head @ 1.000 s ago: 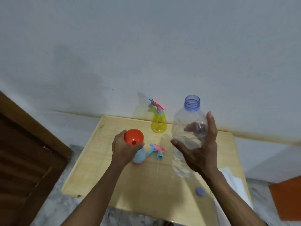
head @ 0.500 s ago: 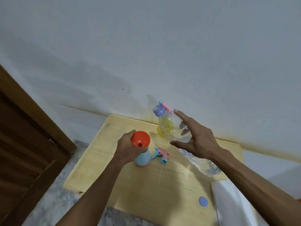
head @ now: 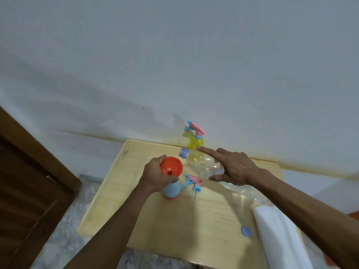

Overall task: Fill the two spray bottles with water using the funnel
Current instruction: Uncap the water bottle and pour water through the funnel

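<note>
Tipped further since before, the thin, crushable water bottle (head: 206, 165) nears the funnel (head: 171, 166); my right grip (head: 233, 167) holds its belly, probably loosely, left grip (head: 155, 176) clamping funnel on blue bottle (head: 172, 189).

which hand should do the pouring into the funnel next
Right. The right hand already holds the clear water bottle tilted, mouth beside the orange funnel. The left hand grips the funnel on the blue spray bottle, likely steadying both.
</note>
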A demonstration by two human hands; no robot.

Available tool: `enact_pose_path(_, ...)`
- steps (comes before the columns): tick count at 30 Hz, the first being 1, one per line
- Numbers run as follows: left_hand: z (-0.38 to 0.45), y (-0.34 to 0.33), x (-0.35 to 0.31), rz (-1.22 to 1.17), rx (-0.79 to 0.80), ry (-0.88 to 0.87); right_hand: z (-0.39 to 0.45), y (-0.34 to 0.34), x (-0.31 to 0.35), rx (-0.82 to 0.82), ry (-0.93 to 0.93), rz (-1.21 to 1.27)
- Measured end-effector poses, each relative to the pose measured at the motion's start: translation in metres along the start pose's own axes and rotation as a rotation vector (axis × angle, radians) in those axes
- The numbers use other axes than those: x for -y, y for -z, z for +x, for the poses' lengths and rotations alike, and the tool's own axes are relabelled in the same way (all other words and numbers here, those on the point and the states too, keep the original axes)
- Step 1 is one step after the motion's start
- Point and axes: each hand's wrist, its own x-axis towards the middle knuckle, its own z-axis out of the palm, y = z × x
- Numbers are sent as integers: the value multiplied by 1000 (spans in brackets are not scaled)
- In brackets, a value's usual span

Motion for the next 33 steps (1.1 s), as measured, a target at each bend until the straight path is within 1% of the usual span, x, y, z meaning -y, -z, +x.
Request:
enact_pose_path(7, 2, 2, 2, 8, 39, -13, 2, 2, 9, 72, -3, -129)
enact_pose_path(15, 4, 6, 3, 17, 62, -30, 6, 1, 16, 101, 14, -240)
enact_pose_path(33, 2, 10, -1, -2, 90, -62, 9, 2, 19, 120, 51, -274)
